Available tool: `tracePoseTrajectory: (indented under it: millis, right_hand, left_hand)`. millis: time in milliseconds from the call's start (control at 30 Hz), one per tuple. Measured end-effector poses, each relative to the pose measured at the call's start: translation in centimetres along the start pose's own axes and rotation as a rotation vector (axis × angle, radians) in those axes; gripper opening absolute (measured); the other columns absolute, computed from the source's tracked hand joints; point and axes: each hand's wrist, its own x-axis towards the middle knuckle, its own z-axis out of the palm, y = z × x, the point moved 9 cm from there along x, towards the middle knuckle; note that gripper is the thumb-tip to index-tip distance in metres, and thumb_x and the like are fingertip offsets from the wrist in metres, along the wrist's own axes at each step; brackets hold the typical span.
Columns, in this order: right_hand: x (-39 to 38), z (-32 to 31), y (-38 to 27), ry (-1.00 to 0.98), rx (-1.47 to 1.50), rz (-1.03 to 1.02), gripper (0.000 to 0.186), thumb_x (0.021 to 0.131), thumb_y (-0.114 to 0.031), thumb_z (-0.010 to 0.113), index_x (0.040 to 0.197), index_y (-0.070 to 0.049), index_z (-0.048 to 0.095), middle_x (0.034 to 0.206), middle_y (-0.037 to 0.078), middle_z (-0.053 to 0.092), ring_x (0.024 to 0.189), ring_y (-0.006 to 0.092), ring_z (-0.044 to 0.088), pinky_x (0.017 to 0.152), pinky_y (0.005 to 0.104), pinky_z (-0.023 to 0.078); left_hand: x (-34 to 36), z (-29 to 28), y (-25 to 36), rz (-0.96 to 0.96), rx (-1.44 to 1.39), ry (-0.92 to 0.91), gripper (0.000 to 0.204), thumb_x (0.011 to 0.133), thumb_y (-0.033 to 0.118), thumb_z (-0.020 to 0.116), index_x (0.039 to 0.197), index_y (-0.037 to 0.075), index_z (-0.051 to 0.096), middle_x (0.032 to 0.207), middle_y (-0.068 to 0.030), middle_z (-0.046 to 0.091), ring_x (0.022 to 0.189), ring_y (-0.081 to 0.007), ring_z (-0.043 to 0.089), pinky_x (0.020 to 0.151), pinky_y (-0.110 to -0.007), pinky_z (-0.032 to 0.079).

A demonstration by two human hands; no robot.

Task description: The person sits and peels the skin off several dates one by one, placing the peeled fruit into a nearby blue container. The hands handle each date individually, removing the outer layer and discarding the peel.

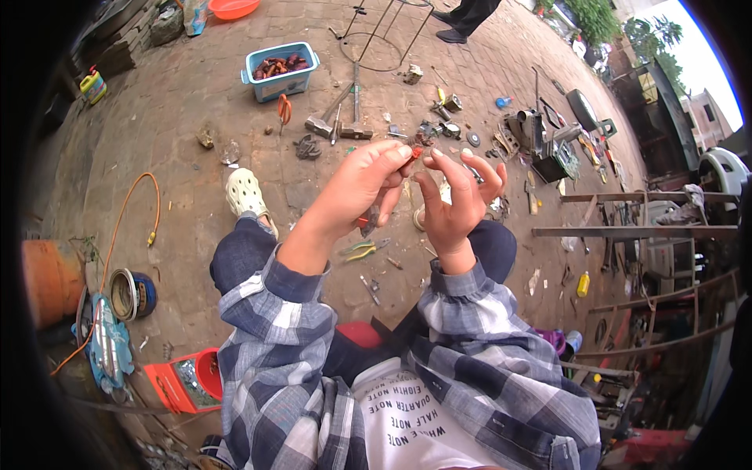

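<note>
Left forearm rises from the lower edge, slanting inward; wrist bent slightly, back of hand mostly up. Left grip [364, 184] is closed, thumb laid along the forefinger, pinching a small red-and-dark elongated piece [416, 153] at the fingertips; its bright red end projects toward the right grip [458, 194]. A second red-and-dark end [366, 224] shows under the left palm; cannot tell whether it belongs to the same piece.

Right forearm stands nearly upright, plaid cuff at the wrist. Thumb and forefinger are parted, tips just beside the piece; remaining fingers half curled. A dark-and-silver sliver [473, 173] shows between them; cannot tell whether it is held or lies behind, so whether the right grip grasps anything is undetermined.

Surroundings, on brick-paved ground [196, 149]: beyond and left of the left grip, a light-blue rectangular plastic bin [268, 92] of dark reddish-brown pieces [280, 66]; nearer, orange-handled scissors [284, 108]. Just beyond the left grip, two metal-headed hammers [356, 131]. Nearer the body, between the forearms, yellow-green-handled pliers [361, 250]. Left of the left grip, a cream perforated clog [245, 193]. Beyond and right of the right grip, assorted metal parts and a blackish box-shaped part [554, 160].
</note>
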Motion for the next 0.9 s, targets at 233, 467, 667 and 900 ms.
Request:
tracePoseTrajectory:
  millis: [233, 467, 667, 900]
  right_hand:
    - [0.4, 1.1, 1.2, -0.094, 0.275, 0.117, 0.009, 0.077, -0.011, 0.071, 0.084, -0.008, 0.066, 0.078, 0.001, 0.062, 0.091, 0.0215, 0.048, 0.087, 0.036, 0.036]
    - [0.0, 2.7, 2.0, -0.239, 0.494, 0.238, 0.008, 0.079, -0.007, 0.067, 0.084, -0.005, 0.061, 0.08, 0.003, 0.059, 0.084, 0.0206, 0.049, 0.081, 0.0317, 0.039]
    - [-2.3, 6.8, 3.3, -0.697, 1.264, 0.658, 0.012, 0.094, -0.014, 0.054, 0.091, -0.002, 0.056, 0.09, 0.001, 0.056, 0.088, 0.0087, 0.05, 0.083, 0.0234, 0.04]
    - [-2.7, 9.4, 5.6, -1.177, 1.037, 0.726, 0.021, 0.092, -0.023, 0.06, 0.089, -0.003, 0.057, 0.081, -0.006, 0.051, 0.077, 0.0034, 0.043, 0.069, 0.0218, 0.038]
  left_hand:
    - [-0.4, -0.1, 0.3, 0.008, -0.024, -0.01, 0.028, 0.096, 0.028, 0.042, 0.083, 0.004, 0.047, 0.058, 0.0014, 0.042, 0.035, -0.0072, 0.041, 0.032, -0.019, 0.029]
    - [-0.4, -0.2, 0.3, 0.014, -0.042, -0.006, 0.029, 0.095, 0.029, 0.043, 0.083, 0.003, 0.047, 0.062, 0.0005, 0.044, 0.035, -0.0072, 0.041, 0.031, -0.019, 0.029]
    - [-0.7, 0.7, -0.1, -0.032, 0.074, -0.128, 0.026, 0.096, 0.027, 0.044, 0.086, 0.004, 0.049, 0.064, 0.0007, 0.045, 0.035, -0.0073, 0.042, 0.034, -0.019, 0.031]
    - [-0.9, 0.4, 0.5, 0.188, 0.86, -0.034, 0.021, 0.09, 0.02, 0.055, 0.09, -0.001, 0.054, 0.07, -0.0085, 0.057, 0.057, -0.0172, 0.052, 0.053, -0.03, 0.041]
